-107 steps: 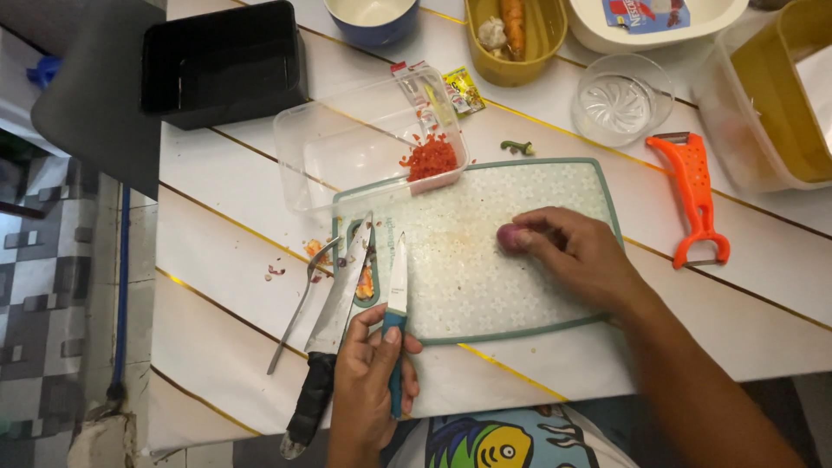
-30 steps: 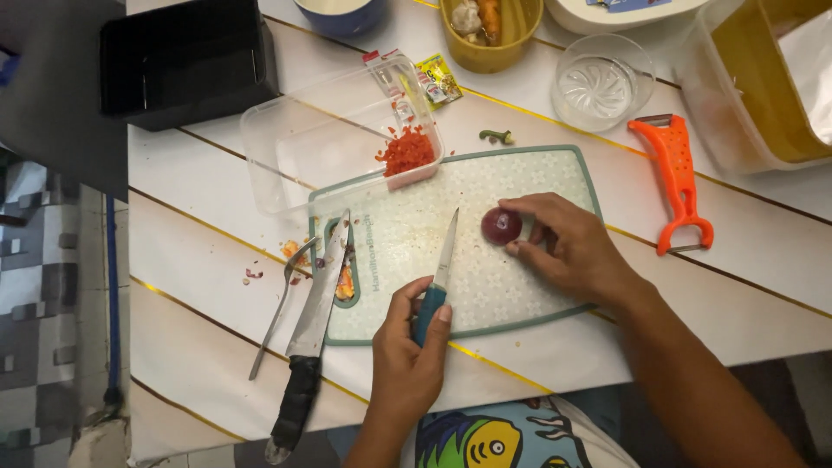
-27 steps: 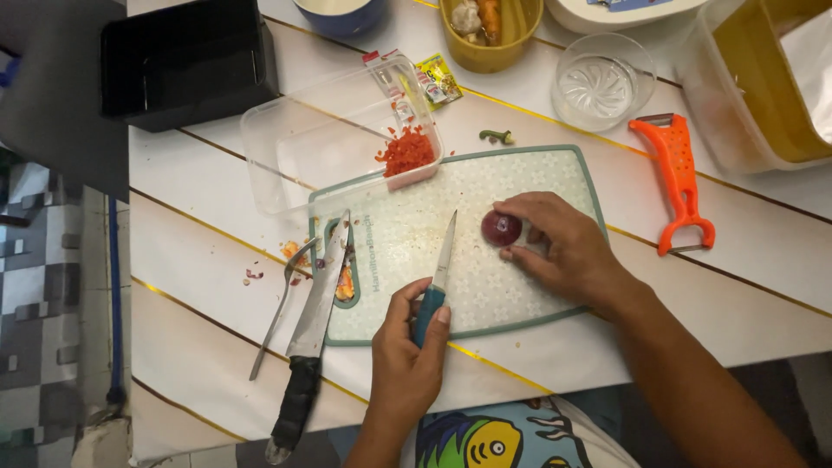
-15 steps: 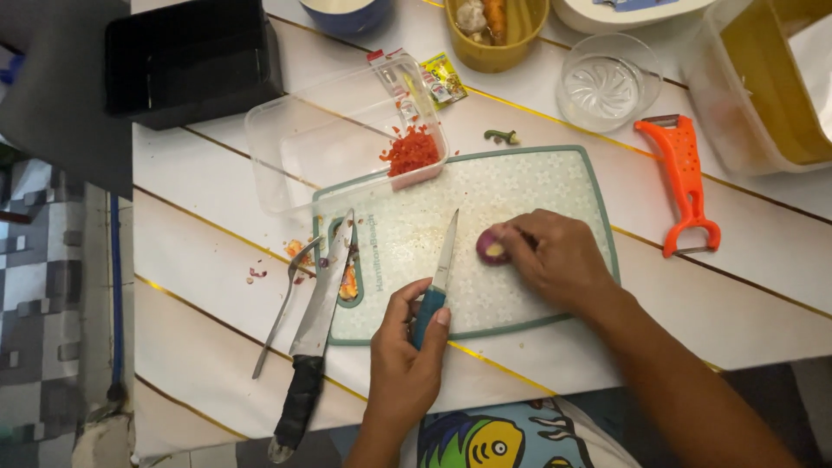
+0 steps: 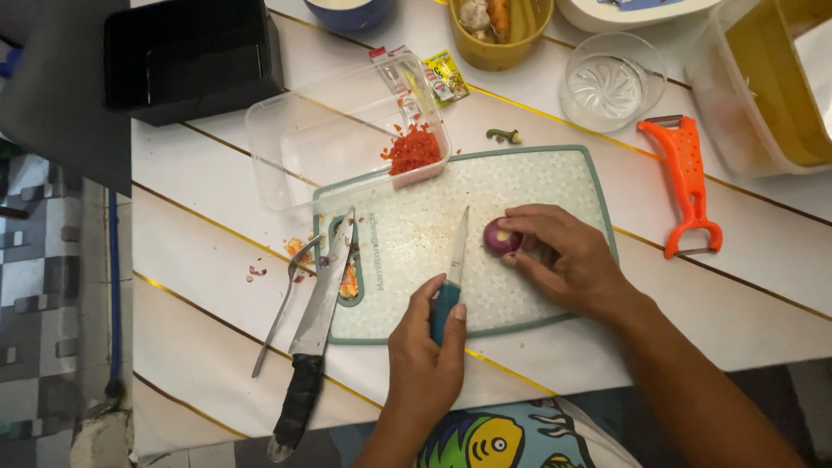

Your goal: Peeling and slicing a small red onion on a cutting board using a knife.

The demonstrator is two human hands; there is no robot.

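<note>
My left hand (image 5: 425,364) grips the teal handle of a small paring knife (image 5: 457,251); its blade lies over the pale green cutting board (image 5: 555,173) with the tip close to a small purple shallot (image 5: 499,236). My right hand (image 5: 568,260) pins that shallot to the board with its fingertips. The blade sits just left of the shallot; I cannot tell whether they touch.
A large black-handled knife (image 5: 321,303) and a spoon (image 5: 282,312) lie at the board's left edge. A clear container (image 5: 329,139) holds chopped red chilli (image 5: 413,150). An orange peeler (image 5: 689,182), a glass dish (image 5: 611,82), a black box (image 5: 191,52) and a clear tub (image 5: 771,87) surround the board.
My left hand has taken up the paring knife from the board's left side and brought it over beside the shallot. My right hand has shifted the shallot slightly under its fingers.
</note>
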